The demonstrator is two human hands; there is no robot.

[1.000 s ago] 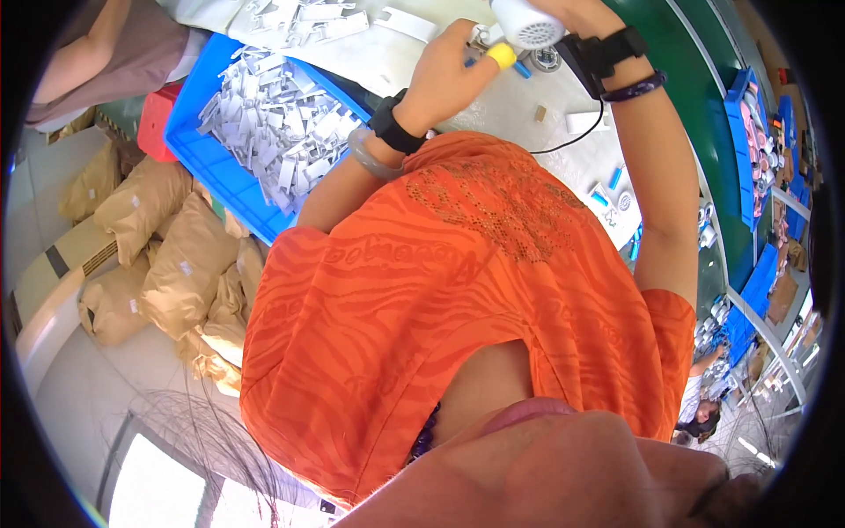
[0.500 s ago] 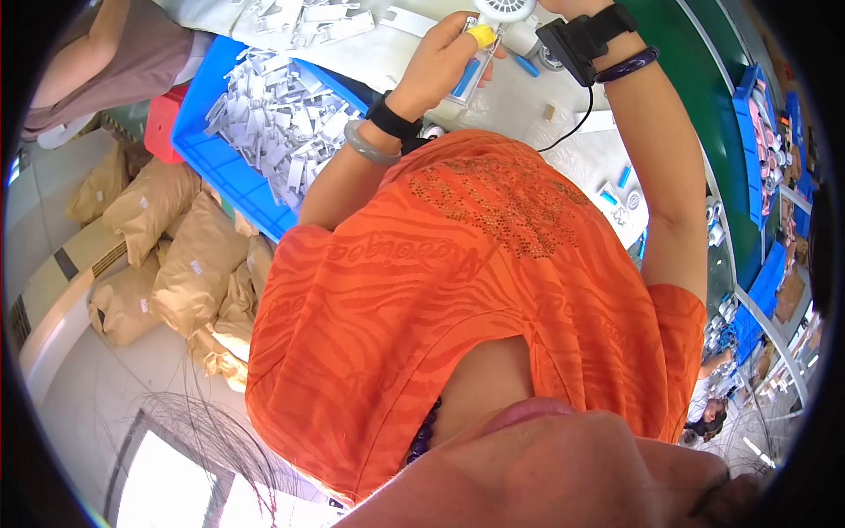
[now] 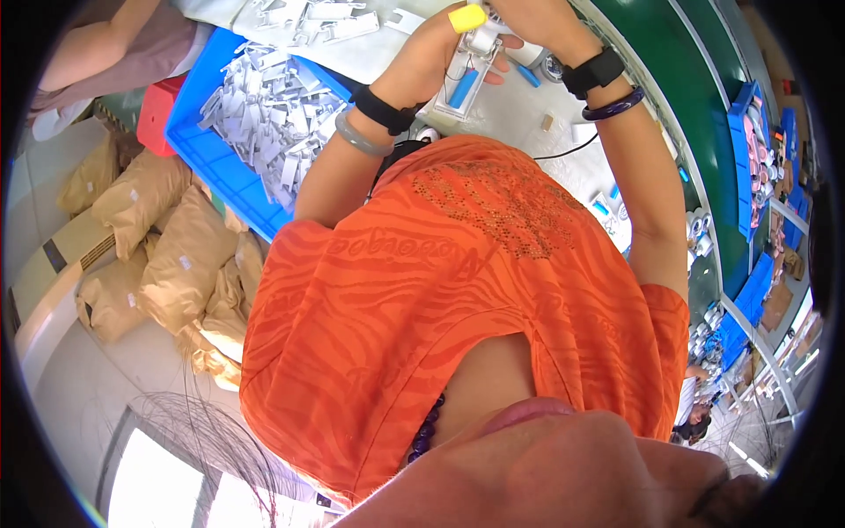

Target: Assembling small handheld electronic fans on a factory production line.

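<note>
My left hand (image 3: 433, 55) is closed around a white handheld fan (image 3: 481, 40) near the top of the view. Its handle lies open, showing a blue cylindrical battery (image 3: 463, 88) and thin wires. A yellow cover (image 3: 467, 18) sits on my left thumb, pressed near the fan's upper end. My right hand (image 3: 544, 19) is closed at that same upper end and hides the fan's head; its fingertips are partly cut off by the picture's edge. Another loose blue battery (image 3: 529, 77) lies on the table just right of the fan.
A blue crate (image 3: 231, 180) full of white plastic parts stands to my left, with more white parts (image 3: 330, 19) on the table behind it. Brown sacks (image 3: 185, 260) lie on the floor. Another person's arm (image 3: 110, 40) shows at upper left. A green surface (image 3: 704, 97) runs along the right.
My right hand has come down and left onto the fan's upper end, covering the round grille seen before. The fan has tilted slightly, and its battery and wires show more fully.
</note>
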